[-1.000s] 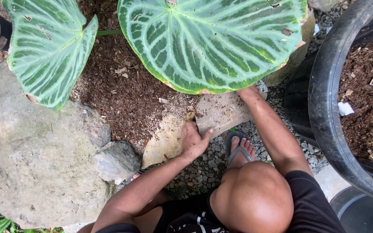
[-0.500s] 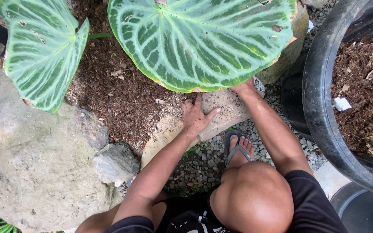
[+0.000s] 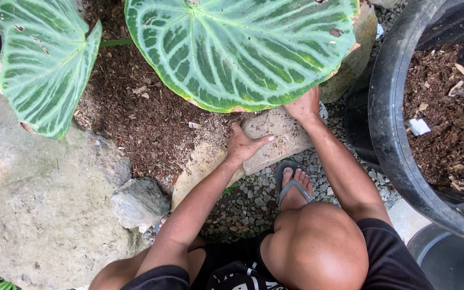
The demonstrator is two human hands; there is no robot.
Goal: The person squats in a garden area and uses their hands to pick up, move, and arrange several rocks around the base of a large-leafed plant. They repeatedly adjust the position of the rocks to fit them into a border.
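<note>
Two bare hands rest on a flat tan stone (image 3: pixel 275 137) at the edge of a bed of brown bark mulch (image 3: pixel 135 113). The left hand (image 3: pixel 245 144) lies palm-down on the stone's near end, fingers spread and open. The right hand (image 3: pixel 303 106) grips the far end, its fingertips hidden beneath a large green veined leaf (image 3: pixel 237 48), so I cannot tell how they curl. The stone sits tilted above grey gravel (image 3: pixel 253 201), just beyond a foot in a grey flip-flop (image 3: pixel 294 185). If the hold slips, the stone could likely drop onto those toes, or a lift could tear the overhanging leaf. A black tub (image 3: pixel 390 123) of mulch stands to the right.
</note>
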